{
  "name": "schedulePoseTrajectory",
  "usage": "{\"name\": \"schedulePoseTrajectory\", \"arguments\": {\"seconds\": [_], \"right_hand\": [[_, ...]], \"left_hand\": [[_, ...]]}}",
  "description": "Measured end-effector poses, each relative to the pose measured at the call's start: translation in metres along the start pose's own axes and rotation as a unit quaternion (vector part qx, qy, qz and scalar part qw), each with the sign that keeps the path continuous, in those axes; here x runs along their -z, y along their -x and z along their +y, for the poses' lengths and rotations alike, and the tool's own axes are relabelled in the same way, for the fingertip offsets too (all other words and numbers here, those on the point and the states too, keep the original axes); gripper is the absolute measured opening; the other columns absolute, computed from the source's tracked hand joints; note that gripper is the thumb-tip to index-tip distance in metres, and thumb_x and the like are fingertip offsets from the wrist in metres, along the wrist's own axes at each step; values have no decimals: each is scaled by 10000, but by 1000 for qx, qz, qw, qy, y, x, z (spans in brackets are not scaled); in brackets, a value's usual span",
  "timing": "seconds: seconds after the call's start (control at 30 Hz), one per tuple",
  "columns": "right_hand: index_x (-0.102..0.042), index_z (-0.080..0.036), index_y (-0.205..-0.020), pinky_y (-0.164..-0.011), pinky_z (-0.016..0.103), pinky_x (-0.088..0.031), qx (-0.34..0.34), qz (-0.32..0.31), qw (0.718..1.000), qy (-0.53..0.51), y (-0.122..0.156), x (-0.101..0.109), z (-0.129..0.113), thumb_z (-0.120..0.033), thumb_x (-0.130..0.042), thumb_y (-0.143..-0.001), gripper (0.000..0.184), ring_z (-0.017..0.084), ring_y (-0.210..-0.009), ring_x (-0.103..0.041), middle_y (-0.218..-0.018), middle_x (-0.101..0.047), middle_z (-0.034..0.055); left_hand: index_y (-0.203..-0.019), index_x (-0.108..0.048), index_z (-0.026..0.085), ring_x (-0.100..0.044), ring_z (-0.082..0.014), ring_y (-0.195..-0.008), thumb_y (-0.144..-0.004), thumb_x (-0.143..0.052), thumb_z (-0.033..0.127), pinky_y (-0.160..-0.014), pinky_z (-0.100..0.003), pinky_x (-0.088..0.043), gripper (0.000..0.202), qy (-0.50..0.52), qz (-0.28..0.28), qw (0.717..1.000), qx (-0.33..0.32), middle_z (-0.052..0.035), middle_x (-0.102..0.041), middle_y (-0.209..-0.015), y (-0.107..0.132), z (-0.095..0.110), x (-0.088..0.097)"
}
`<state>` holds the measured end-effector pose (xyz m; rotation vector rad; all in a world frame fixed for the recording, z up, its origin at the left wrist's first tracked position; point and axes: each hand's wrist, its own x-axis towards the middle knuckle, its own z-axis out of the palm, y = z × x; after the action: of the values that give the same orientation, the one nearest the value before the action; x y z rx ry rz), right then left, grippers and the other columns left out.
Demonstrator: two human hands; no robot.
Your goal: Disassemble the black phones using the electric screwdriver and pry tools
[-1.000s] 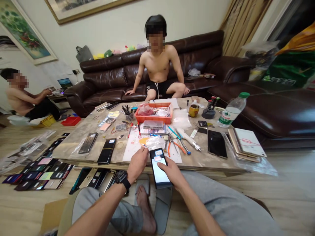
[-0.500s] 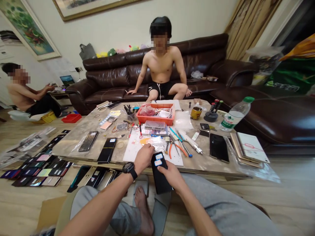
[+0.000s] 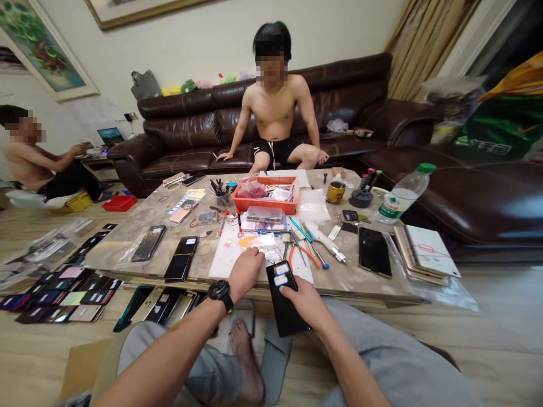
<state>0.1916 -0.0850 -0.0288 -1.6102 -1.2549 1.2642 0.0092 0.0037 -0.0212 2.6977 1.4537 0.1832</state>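
Note:
My right hand [image 3: 306, 303] grips a black phone [image 3: 285, 308] with two small stickers near its top, held over the table's near edge. Its face is dark. My left hand [image 3: 246, 271], with a black watch on the wrist, rests curled on the white sheet [image 3: 224, 254] beside the phone's top. Its fingertips lie against a clear plastic bag [image 3: 265, 244]; whether they pinch anything I cannot make out. Pliers and tweezers [image 3: 303, 252] lie just right of the bag.
The marble table [image 3: 139, 217] carries an orange tray [image 3: 266, 195], phones [image 3: 374, 251], bagged parts, a water bottle [image 3: 401, 199] and a stack of panels [image 3: 426, 251]. Several phones cover the floor at left [image 3: 63, 288]. One person sits on the brown sofa [image 3: 186, 133], another at far left.
The phone's screen was lit a second ago and is now dark. My right hand shifted it slightly right and tilted it. My left hand moved forward to the plastic bag.

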Motion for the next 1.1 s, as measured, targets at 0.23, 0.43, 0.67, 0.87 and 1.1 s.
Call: {"name": "schedulePoseTrajectory", "arguments": {"seconds": [0.23, 0.43, 0.67, 0.87, 1.1], "right_hand": [[-690, -125, -1102, -955, 409, -461, 1, 6, 1000, 11, 4, 6, -5, -387, -577, -734, 466, 324, -1049, -666, -1106, -755, 130], [-692, -146, -1084, -948, 414, -454, 5, 11, 1000, 8, 6, 8, -9, -401, -585, -737, 444, 324, -1044, -659, -1106, -754, 120], [-692, -153, -1072, -949, 418, -460, 4, 17, 1000, 7, 5, 6, -5, -420, -593, -729, 446, 328, -1052, -667, -1097, -760, 119], [-662, -145, -1135, -959, 424, -462, 12, 44, 999, -3, 7, 8, -9, -468, -560, -763, 503, 331, -1060, -663, -1104, -755, 125], [-660, -138, -1215, -1018, 414, -447, 32, 37, 999, -5, 5, -5, -8, -421, -579, -750, 550, 323, -1132, -643, -1192, -731, 129]], "left_hand": [[-1067, -655, 152, -648, -195, -989, -961, -604, 317, -871, -405, -558, 203, -3, 12, 1000, 17, -67, -669, -1101, -3, -8, 9], [-1005, -650, 151, -631, -197, -991, -964, -591, 308, -888, -413, -535, 173, 5, -1, 1000, 28, -58, -661, -1055, 19, -16, 26], [-967, -654, 143, -643, -157, -836, -952, -614, 370, -774, -349, -556, 230, 78, -74, 994, 25, -34, -671, -946, 22, -20, 14], [-1039, -658, 144, -662, -167, -863, -971, -583, 386, -799, -371, -567, 263, 102, -88, 990, 42, -46, -684, -980, 7, -22, 9], [-1106, -645, 150, -664, -180, -902, -972, -581, 382, -826, -392, -569, 275, 103, -57, 991, 61, -59, -681, -1038, 12, -16, -1]]}}
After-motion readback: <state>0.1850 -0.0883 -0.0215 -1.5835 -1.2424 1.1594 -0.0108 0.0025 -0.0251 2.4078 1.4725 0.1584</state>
